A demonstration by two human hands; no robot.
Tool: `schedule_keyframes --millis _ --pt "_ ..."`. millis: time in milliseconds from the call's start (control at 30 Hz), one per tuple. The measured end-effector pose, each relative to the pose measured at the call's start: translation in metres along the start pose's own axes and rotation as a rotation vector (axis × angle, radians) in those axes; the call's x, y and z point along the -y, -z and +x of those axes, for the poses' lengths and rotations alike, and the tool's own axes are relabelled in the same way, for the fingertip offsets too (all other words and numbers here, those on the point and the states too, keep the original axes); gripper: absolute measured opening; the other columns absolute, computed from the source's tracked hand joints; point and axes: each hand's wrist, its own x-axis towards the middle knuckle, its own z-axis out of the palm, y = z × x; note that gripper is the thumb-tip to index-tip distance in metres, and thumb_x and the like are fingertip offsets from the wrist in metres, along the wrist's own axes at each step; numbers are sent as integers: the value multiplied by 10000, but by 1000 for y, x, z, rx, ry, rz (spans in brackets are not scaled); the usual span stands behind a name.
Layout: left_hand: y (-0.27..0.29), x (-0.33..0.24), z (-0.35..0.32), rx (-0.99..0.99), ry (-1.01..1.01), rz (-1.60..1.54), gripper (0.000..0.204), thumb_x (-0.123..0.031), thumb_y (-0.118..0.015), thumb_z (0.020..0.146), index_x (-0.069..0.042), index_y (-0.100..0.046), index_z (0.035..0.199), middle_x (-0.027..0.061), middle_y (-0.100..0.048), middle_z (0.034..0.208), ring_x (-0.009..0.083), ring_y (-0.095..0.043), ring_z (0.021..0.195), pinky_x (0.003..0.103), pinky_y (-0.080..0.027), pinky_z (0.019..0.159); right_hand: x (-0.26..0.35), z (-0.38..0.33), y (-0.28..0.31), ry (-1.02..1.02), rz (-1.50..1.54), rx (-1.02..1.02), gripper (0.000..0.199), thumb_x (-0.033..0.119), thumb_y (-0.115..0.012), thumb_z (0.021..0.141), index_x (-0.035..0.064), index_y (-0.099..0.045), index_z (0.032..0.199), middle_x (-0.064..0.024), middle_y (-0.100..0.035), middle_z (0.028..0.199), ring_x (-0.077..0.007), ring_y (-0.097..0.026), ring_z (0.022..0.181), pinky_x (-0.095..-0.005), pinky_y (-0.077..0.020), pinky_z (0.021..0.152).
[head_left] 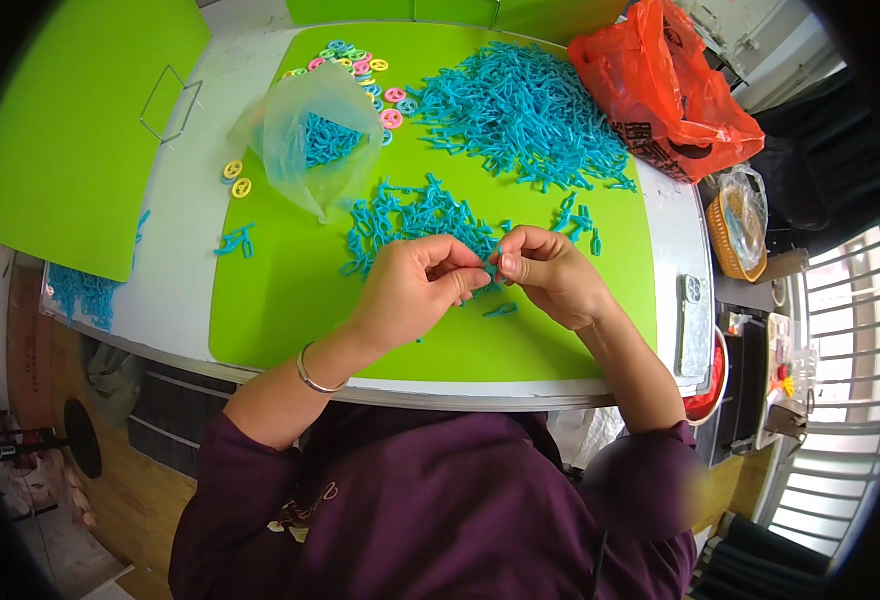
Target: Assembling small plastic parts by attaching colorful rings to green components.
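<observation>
Over the near middle of the green mat (280,310), my left hand (405,290) and my right hand (555,275) are brought together, thumb and fingers pinched. A small teal Y-shaped plastic piece (495,262) shows between the fingertips, mostly hidden by them. Just beyond the hands lies a loose heap of like teal pieces (415,215). One single teal piece (501,310) lies below the right fingertips. Farther back at the right spreads a larger pile of teal pieces (525,110).
A translucent plastic bag (285,135) with teal pieces in it stands at the back left. Pink, yellow, blue and green discs (391,119) lie behind it. A red plastic bag (650,80) sits at the far right corner. A phone (695,325) lies on the right edge, near a wicker basket (735,235).
</observation>
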Motion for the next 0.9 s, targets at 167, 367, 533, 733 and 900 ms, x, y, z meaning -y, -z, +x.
schedule_keyframes --millis 167,367,533,733,900 --pt "7 -3 2 84 85 114 69 -55 -660 810 2 -624 827 8 -613 686 50 -547 605 194 -435 544 2 0 3 -82 -136 51 74 97 -664 819 50 -625 861 -15 -621 836 -92 -552 773 -229 -430 704" --pt "-1 -2 10 -4 -39 -308 188 -142 -676 824 -5 -616 937 27 -642 844 57 -579 741 197 -461 626 2 8 -5 -2 324 -4 70 116 -582 877 76 -605 929 -19 -634 832 -101 -582 743 -243 -465 723" --pt "14 6 14 21 105 -365 204 -156 -637 855 -23 -602 1006 55 -640 922 109 -614 816 228 -515 717 19 16 -9 -11 148 -42 129 132 -582 880 58 -612 981 -15 -640 817 -105 -586 723 -251 -476 700" --pt "42 -5 21 -127 189 -885 151 -161 -578 890 -31 -605 960 109 -642 910 180 -648 832 232 -555 702 23 43 5 342 -1077 -394 145 136 -646 809 31 -658 907 -60 -634 777 -146 -574 673 -289 -470 624" --pt "47 0 22 -157 221 -999 143 -146 -576 887 -20 -603 948 129 -639 914 190 -645 848 227 -558 706 18 41 7 417 -1372 -272 156 158 -687 747 44 -671 852 -98 -614 779 -211 -571 653 -307 -470 619"
